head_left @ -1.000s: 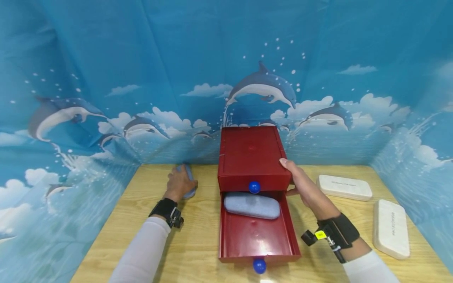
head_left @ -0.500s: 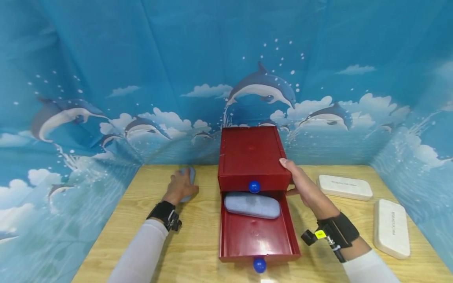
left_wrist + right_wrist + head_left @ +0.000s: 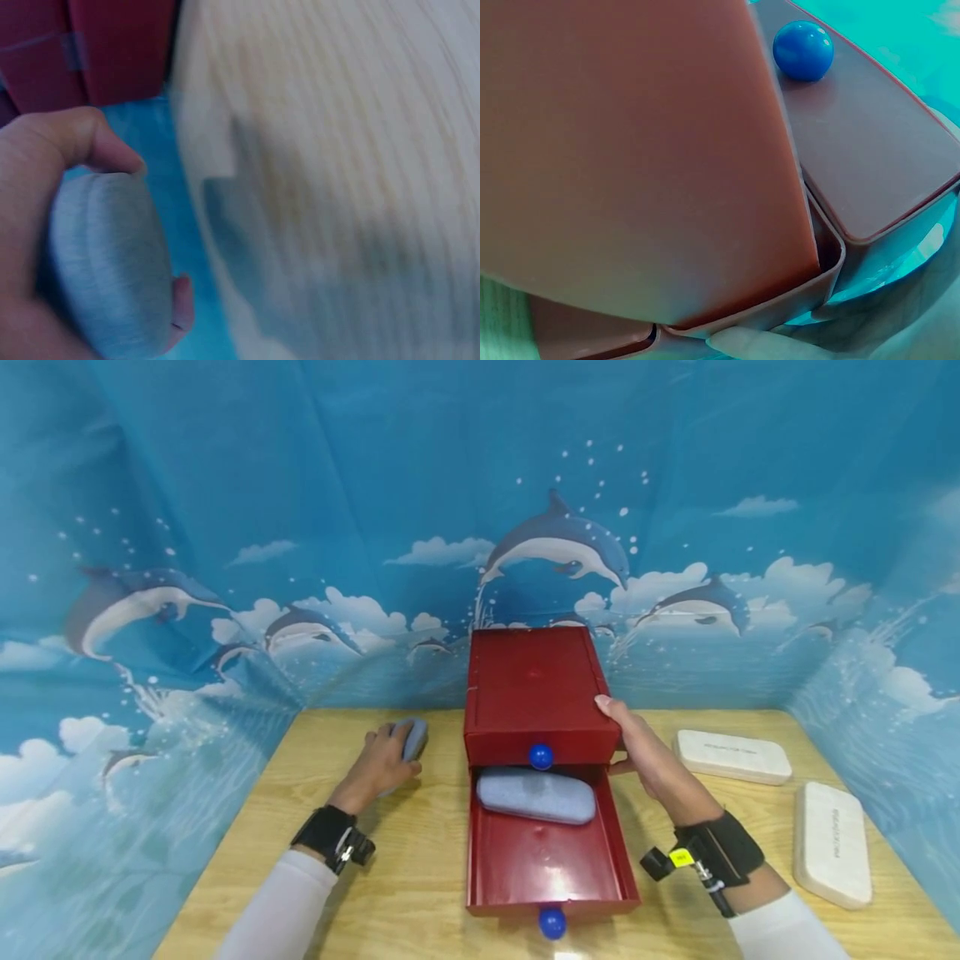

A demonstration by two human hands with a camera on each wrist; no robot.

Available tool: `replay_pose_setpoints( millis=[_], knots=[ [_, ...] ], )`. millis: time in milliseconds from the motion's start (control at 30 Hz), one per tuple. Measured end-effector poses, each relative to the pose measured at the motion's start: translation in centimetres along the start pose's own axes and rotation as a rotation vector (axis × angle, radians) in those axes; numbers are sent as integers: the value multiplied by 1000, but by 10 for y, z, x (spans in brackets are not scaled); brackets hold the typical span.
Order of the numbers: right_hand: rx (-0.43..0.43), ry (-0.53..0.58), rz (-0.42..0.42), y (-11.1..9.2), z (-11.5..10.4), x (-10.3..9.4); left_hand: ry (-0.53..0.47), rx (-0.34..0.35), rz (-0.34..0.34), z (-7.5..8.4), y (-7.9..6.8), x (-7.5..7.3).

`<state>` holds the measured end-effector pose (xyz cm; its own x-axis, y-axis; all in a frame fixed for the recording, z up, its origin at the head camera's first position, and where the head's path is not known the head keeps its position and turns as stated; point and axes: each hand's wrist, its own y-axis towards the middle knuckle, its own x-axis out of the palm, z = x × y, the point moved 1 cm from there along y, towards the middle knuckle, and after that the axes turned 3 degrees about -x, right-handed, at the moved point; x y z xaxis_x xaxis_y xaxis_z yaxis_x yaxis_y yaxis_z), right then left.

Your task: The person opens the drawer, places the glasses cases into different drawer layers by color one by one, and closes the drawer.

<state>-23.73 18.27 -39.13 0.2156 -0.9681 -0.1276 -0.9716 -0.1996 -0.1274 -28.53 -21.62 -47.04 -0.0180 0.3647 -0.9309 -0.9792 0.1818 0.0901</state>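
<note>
In the head view my left hand (image 3: 381, 764) grips a blue-grey fabric glasses case (image 3: 416, 739) over the table's back left. The left wrist view has this case (image 3: 120, 262) between thumb and fingers, and a shadow falls on the wood beside it. Right of centre stands a red two-drawer cabinet (image 3: 534, 681); its upper drawer is closed and its lower drawer (image 3: 551, 860) is pulled out. A second blue-grey glasses case (image 3: 536, 795) lies crosswise at the drawer's back. My right hand (image 3: 648, 760) holds the cabinet's right side, thumb on the top edge, other fingers mostly hidden.
Two white oblong cases (image 3: 731, 757) with lettering lie on the wooden table (image 3: 420, 860) at the right. Blue ball knobs (image 3: 552, 923) stick out from the drawer fronts. A dolphin-print backdrop (image 3: 420, 485) closes off the back and sides.
My left hand has brought the glasses case a little to the right, and the case now leans more to the right. The right hand, cabinet and drawer have stayed put.
</note>
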Motion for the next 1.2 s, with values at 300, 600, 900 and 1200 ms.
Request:
replay_pose_setpoints(
  millis=[300,600,900,1200],
  knots=[
    [1,6,-2,-1,0,-1,-15,61,169,34,-20,-36],
    [0,2,-11,-1,2,-1,-80,82,193,57,-48,-71],
    [-2,-4,-12,-1,3,-2,-79,170,316,82,-73,-98],
    [1,-8,-8,-1,1,-1,-72,418,490,113,-87,-111]
  ],
)
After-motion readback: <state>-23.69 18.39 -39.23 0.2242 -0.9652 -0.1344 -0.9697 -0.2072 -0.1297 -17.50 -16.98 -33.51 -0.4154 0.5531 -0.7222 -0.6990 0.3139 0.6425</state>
